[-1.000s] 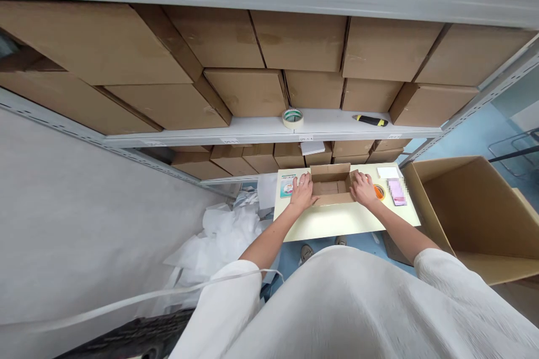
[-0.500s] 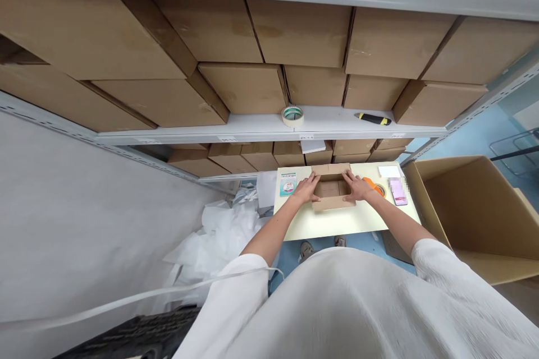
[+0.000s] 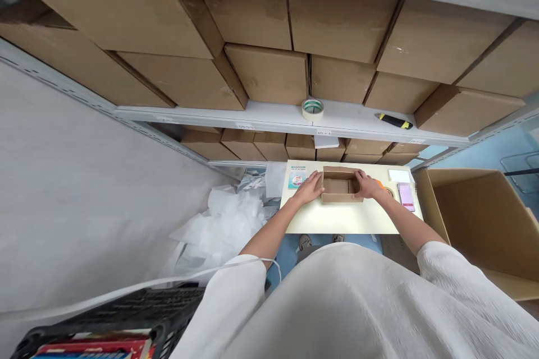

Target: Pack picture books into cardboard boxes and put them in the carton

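A small open cardboard box (image 3: 342, 198) sits on the pale yellow tabletop (image 3: 337, 221), its inside showing no contents. My left hand (image 3: 309, 188) grips the left wall of the box. On the opposite side, my right hand (image 3: 368, 185) holds the right wall, with its thumb at the front corner. Left of the box lies a booklet with a teal and white cover (image 3: 297, 178). An orange tape dispenser (image 3: 380, 184) is partly hidden behind my right hand. Farther right are a phone with a pink screen (image 3: 406, 196) and a white card or pad (image 3: 398, 175).
Shelves packed with cardboard boxes (image 3: 265, 76) rise ahead. A tape roll (image 3: 313, 110) and a yellow-black utility knife (image 3: 394, 121) lie on one shelf. White packing sheets (image 3: 233, 216) pile up left, a large open carton (image 3: 484, 224) stands right, and a black crate (image 3: 126, 305) holds books.
The box's front and back flaps, splayed outward before, now stand closer to upright. My hands stay at its two ends. The view has shifted, bringing more of the black crate into sight.
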Demonstrator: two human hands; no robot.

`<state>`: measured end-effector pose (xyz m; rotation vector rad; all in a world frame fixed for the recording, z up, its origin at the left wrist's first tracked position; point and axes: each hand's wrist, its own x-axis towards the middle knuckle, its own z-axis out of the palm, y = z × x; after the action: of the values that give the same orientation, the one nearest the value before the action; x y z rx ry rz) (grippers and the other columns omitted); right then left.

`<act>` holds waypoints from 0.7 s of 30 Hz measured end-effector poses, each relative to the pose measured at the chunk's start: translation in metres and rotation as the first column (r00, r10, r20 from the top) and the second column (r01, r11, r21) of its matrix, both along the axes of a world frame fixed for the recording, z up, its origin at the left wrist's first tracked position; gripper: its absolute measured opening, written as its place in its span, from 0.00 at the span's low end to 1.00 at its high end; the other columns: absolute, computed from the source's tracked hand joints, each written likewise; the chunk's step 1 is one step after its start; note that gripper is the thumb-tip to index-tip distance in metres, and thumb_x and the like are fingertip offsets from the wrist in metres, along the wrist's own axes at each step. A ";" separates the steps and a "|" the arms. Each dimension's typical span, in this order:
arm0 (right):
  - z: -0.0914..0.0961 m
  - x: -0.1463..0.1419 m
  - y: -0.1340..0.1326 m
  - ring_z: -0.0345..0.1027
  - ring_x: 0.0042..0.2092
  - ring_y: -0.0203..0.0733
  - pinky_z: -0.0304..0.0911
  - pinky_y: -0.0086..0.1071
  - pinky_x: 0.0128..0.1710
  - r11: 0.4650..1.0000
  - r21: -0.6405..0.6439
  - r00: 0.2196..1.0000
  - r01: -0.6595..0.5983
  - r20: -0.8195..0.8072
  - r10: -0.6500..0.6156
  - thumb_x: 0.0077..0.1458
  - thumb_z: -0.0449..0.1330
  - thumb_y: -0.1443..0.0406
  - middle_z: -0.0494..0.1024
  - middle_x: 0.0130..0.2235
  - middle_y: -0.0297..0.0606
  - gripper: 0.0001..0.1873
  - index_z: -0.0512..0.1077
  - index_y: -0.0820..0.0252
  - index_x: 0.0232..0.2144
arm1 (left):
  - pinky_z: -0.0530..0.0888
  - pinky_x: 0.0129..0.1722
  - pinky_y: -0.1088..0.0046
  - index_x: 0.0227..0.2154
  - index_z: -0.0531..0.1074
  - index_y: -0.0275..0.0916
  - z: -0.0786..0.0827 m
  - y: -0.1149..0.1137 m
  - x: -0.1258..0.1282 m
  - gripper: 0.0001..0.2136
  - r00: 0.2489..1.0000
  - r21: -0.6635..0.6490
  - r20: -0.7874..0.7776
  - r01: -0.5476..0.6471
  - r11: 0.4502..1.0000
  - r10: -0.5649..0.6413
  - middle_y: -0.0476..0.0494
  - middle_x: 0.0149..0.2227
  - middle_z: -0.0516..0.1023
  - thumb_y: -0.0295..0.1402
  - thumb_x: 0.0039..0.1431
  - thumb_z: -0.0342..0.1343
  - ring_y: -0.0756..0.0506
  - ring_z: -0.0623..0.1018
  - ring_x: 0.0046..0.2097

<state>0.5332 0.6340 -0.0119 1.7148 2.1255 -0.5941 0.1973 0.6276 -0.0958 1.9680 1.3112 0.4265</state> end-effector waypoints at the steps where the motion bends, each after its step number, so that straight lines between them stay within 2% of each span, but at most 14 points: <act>1: 0.000 0.000 0.000 0.65 0.67 0.67 0.69 0.52 0.61 1.000 0.000 1.000 -0.003 0.006 0.003 0.50 0.75 0.47 0.49 0.79 0.50 0.66 0.42 0.43 0.79 | 0.61 0.76 0.54 0.75 0.60 0.41 -0.003 0.000 -0.008 0.34 0.999 0.007 0.013 -0.034 0.999 0.034 0.34 0.80 0.54 0.45 0.70 0.57 0.33 0.58 0.79; 6: -0.002 -0.001 0.002 0.65 0.68 0.67 0.69 0.52 0.62 1.000 -0.012 0.999 0.008 0.041 -0.007 0.50 0.75 0.46 0.46 0.80 0.49 0.68 0.39 0.44 0.80 | 0.63 0.76 0.54 0.70 0.66 0.41 -0.028 0.008 -0.056 0.28 0.970 0.019 0.079 -0.232 0.973 0.230 0.34 0.74 0.66 0.37 0.69 0.56 0.36 0.63 0.76; 9: -0.004 0.001 0.003 0.65 0.68 0.68 0.70 0.53 0.62 1.000 -0.009 0.998 0.008 0.059 -0.007 0.50 0.75 0.46 0.46 0.80 0.49 0.69 0.38 0.44 0.80 | 0.65 0.74 0.54 0.66 0.70 0.41 -0.045 0.014 -0.085 0.25 0.916 -0.021 0.099 -0.388 0.922 0.388 0.33 0.69 0.71 0.34 0.66 0.58 0.35 0.69 0.72; 11: -0.005 0.001 0.002 0.66 0.68 0.68 0.69 0.53 0.63 1.000 -0.004 0.997 0.004 0.072 -0.003 0.50 0.75 0.47 0.45 0.81 0.50 0.69 0.38 0.45 0.81 | 0.68 0.72 0.54 0.63 0.71 0.41 -0.055 0.018 -0.104 0.24 0.849 -0.099 0.084 -0.513 0.852 0.521 0.33 0.66 0.73 0.33 0.65 0.59 0.34 0.73 0.69; 14: -0.003 0.001 0.001 0.67 0.66 0.69 0.69 0.54 0.63 1.000 -0.003 0.996 0.003 0.088 -0.003 0.50 0.75 0.47 0.45 0.81 0.51 0.70 0.37 0.46 0.81 | 0.71 0.68 0.57 0.59 0.72 0.41 -0.069 0.024 -0.134 0.21 0.730 -0.225 0.022 -0.662 0.715 0.683 0.34 0.62 0.75 0.32 0.64 0.60 0.35 0.76 0.64; 17: -0.001 0.000 0.000 0.67 0.66 0.69 0.68 0.54 0.64 1.000 -0.012 0.996 0.010 0.093 -0.009 0.51 0.75 0.45 0.45 0.81 0.50 0.70 0.37 0.46 0.81 | 0.73 0.63 0.58 0.57 0.69 0.40 -0.084 0.031 -0.163 0.20 0.662 -0.286 -0.049 -0.727 0.625 0.748 0.36 0.53 0.78 0.29 0.62 0.60 0.36 0.78 0.58; 19: 0.000 -0.001 -0.001 0.67 0.66 0.69 0.68 0.53 0.64 1.000 -0.014 0.995 0.015 0.097 -0.014 0.51 0.75 0.45 0.45 0.81 0.50 0.71 0.37 0.46 0.81 | 0.75 0.58 0.60 0.56 0.66 0.41 -0.096 0.035 -0.180 0.21 0.618 -0.325 -0.105 -0.762 0.560 0.779 0.41 0.46 0.77 0.27 0.60 0.61 0.39 0.80 0.53; 21: 0.001 -0.002 -0.002 0.68 0.66 0.68 0.68 0.53 0.64 1.000 -0.011 0.994 0.019 0.104 -0.018 0.51 0.75 0.46 0.45 0.81 0.50 0.71 0.36 0.46 0.81 | 0.77 0.53 0.61 0.53 0.66 0.42 -0.110 0.040 -0.193 0.22 0.592 -0.342 -0.127 -0.779 0.525 0.796 0.45 0.41 0.75 0.26 0.57 0.62 0.39 0.80 0.48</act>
<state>0.5314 0.6325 -0.0111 1.7220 2.0323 -0.5103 0.0043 0.6678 -0.2054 0.9316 2.0593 0.5853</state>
